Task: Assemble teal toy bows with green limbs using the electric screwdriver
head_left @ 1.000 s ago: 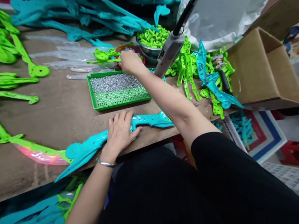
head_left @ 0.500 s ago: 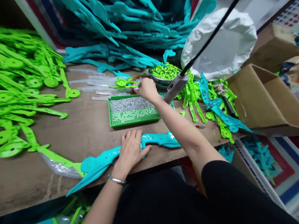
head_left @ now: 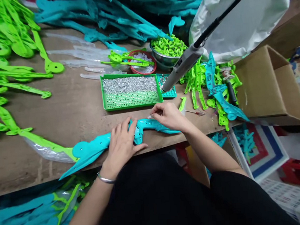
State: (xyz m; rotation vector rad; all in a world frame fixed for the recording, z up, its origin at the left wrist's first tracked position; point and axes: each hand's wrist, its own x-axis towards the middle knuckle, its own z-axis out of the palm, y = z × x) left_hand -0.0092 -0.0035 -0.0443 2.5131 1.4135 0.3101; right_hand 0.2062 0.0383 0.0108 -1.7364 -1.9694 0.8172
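A long teal plastic toy bow body (head_left: 90,147) lies along the table's front edge, its left end joined to a lime green limb (head_left: 48,143) with a clear plastic strip. My left hand (head_left: 121,142) rests flat across the middle of the teal body, fingers stretched and thumb spread to the right. Just above the body's right half, my right hand (head_left: 169,116) is closed in a pinch. A small white plastic piece (head_left: 149,117) sticks out from its fingertips. Behind the hands is a green tray (head_left: 134,106) of small silvery screws.
A red basket (head_left: 135,72) of whitish pieces and a metal bowl (head_left: 169,60) of green parts stand behind the tray. A grey electric screwdriver (head_left: 185,66) hangs at a slant on the right. Green limbs (head_left: 12,73) pile up left; a cardboard box (head_left: 264,82) stands right.
My right hand has come back from the red basket to the teal body, with a small white piece in its fingertips. My left hand stays on the body. The view has shifted.
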